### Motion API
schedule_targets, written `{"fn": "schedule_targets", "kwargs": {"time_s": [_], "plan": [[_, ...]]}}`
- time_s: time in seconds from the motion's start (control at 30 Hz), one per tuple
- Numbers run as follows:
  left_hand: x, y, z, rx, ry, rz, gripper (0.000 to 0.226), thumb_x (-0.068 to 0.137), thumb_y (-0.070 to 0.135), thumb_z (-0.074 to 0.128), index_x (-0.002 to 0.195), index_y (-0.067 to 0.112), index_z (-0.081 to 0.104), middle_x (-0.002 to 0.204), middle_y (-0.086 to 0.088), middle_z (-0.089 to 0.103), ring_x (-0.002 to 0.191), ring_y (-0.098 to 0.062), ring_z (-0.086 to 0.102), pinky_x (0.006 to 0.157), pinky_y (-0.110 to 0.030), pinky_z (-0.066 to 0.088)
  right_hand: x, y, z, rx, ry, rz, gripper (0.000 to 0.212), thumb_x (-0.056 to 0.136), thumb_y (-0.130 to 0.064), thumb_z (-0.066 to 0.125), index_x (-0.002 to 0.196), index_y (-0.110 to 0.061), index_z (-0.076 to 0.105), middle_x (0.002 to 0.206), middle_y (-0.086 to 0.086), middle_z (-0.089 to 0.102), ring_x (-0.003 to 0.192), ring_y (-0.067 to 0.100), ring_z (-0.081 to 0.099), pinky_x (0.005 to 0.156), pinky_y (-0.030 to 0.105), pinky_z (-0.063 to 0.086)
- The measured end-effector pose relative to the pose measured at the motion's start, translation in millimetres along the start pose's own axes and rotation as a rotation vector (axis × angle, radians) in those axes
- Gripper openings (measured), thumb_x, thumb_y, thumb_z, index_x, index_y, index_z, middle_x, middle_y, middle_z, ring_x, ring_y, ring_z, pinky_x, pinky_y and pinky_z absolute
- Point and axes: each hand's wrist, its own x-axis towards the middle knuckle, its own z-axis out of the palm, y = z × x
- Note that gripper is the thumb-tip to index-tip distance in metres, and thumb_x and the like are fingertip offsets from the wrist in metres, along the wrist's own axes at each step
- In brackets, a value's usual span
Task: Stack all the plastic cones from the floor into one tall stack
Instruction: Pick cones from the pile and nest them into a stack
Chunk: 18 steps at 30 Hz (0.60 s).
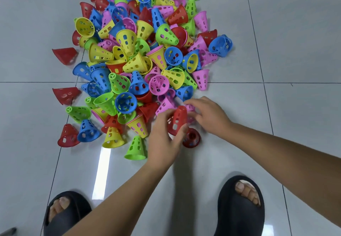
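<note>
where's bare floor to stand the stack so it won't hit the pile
Bare tiles lie right of the pile, past the blue cone at its edge, and between the two slippers. Crowded: the pile's near edge, where the left hand holds a red cone, and its left side, dotted with stray red cones.

Bright, even overhead light; white glare streak on glossy floor [276, 125]; soft shadows; blurred right hand [209, 115]; bowed edges.
</note>
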Motion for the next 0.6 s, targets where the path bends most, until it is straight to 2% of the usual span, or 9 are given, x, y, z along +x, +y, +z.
{"fn": "schedule_targets", "kwargs": {"time_s": [0.1, 0.2, 0.3, 0.4, 0.5, 0.6], "plan": [[-8.9, 4.0, 13.1, 0.008, -0.072, 0.027, 0.045, 0.097, 0.038, 0.077, 0.137, 0.030, 0.058, 0.130, 0.017, 0.064, 0.122, -0.006, 0.061, 0.103, -0.033, 0.051, -18.2, 5.2, -14.6, 0.106, 0.132, 0.094, 0.037, 0.100, -0.036, 0.068, 0.137, -0.032, 0.063, 0.108, -0.004, 0.063, 0.097, 0.016, 0.061, 0.091, 0.039, 0.053], [-17.0, -5.8, 23.6, 0.123, -0.138, 0.038, 0.048, 0.096, 0.046, 0.072, 0.139, 0.033, 0.055, 0.133, 0.018, 0.063, 0.120, -0.008, 0.059, 0.106, -0.039, 0.048, -39.7, 8.4, -25.9, 0.245, 0.243, 0.151, 0.033, 0.101, -0.041, 0.066, 0.133, -0.037, 0.060, 0.116, -0.006, 0.067, 0.101, 0.011, 0.063, 0.086, 0.035, 0.054], [-19.4, -19.5, 32.0, 0.197, -0.193, 0.037, 0.047, 0.094, 0.043, 0.072, 0.137, 0.032, 0.056, 0.130, 0.016, 0.065, 0.114, -0.014, 0.060, 0.103, -0.042, 0.048, -61.1, -1.4, -34.6, 0.358, 0.319, 0.203, 0.030, 0.102, -0.040, 0.067, 0.131, -0.038, 0.059, 0.121, -0.011, 0.069, 0.098, 0.010, 0.062, 0.082, 0.031, 0.052], [-17.8, -30.3, 37.1, 0.234, -0.228, 0.027, 0.045, 0.091, 0.043, 0.076, 0.130, 0.032, 0.057, 0.120, 0.014, 0.068, 0.107, -0.016, 0.062, 0.096, -0.043, 0.050, -81.0, -14.4, -32.6, 0.394, 0.304, 0.183, 0.028, 0.102, -0.036, 0.067, 0.129, -0.037, 0.060, 0.124, -0.017, 0.069, 0.103, 0.009, 0.062, 0.083, 0.026, 0.050], [-14.4, -41.5, 40.1, 0.291, -0.251, 0.023, 0.044, 0.089, 0.046, 0.080, 0.123, 0.030, 0.058, 0.107, 0.011, 0.069, 0.096, -0.019, 0.062, 0.083, -0.040, 0.051, -93.6, -21.1, -24.2, 0.351, 0.261, 0.138, 0.028, 0.103, -0.037, 0.065, 0.131, -0.035, 0.061, 0.124, -0.015, 0.067, 0.111, 0.009, 0.062, 0.087, 0.024, 0.049], [-10.1, -52.4, 36.7, 0.388, -0.308, 0.077, 0.049, 0.088, 0.049, 0.080, 0.127, 0.028, 0.059, 0.110, 0.006, 0.069, 0.095, -0.022, 0.062, 0.078, -0.039, 0.049, -98.4, -22.4, -11.0, 0.264, 0.164, 0.111, 0.032, 0.101, -0.041, 0.065, 0.133, -0.036, 0.061, 0.116, -0.010, 0.061, 0.107, 0.005, 0.060, 0.091, 0.021, 0.048]]}}
